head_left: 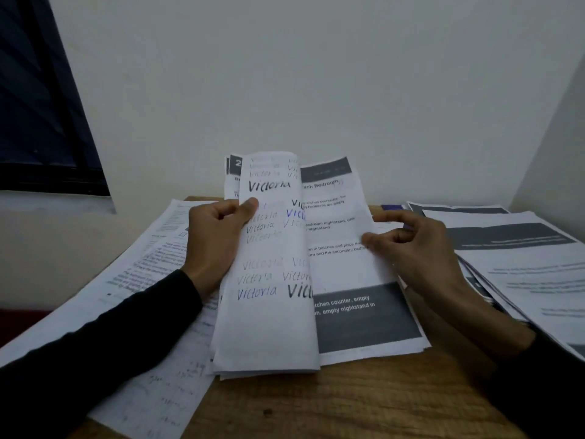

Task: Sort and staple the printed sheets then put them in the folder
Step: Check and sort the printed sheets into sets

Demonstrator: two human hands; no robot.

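Observation:
My left hand (215, 242) grips a bundle of sheets (269, 312) folded back on itself, thumb on top; its outer face carries a handwritten word repeated in several inks. Under the fold lies a printed page (348, 270) with dark grey bands at its top and bottom. My right hand (411, 248) pinches the right edge of that printed page between thumb and fingers. The bundle's lower end rests on the wooden table (348, 400). No stapler or folder is plainly visible.
A spread of printed sheets (522, 264) with grey header blocks lies at the right. More text pages (133, 280) lie at the left, one with pencil notes (164, 400). A small purple object (392, 206) peeks out behind my right hand. A white wall stands behind, a dark window (38, 106) at left.

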